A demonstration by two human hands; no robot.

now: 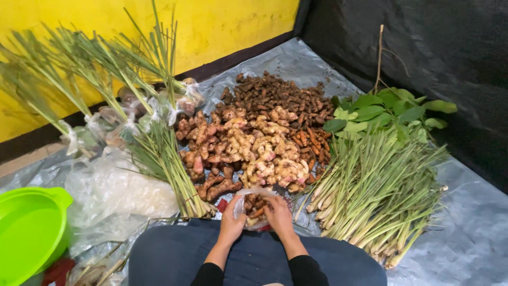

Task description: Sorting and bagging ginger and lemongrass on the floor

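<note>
Your left hand [231, 222] and right hand [278, 214] grip a clear plastic bag [253, 207] just below the ginger pile [248, 148]; slack grip could spill its roots.

wall [222, 21]: bright yellow, with a dark band along its foot
sheet [471, 233]: silvery grey plastic
backdrop [423, 42]: black
ginger pile [248, 145]: tan and pale beige, pinkish in spots
small roots [275, 92]: dark brown, some orange at the sheet's right side
lemongrass [381, 196]: green stalks, whitish bases
leaves [391, 108]: fresh green
basin [29, 230]: lime green
clear bag [254, 204]: transparent, contents probably brown-orange
trousers [174, 254]: dark blue
sleeves [307, 270]: black
</note>
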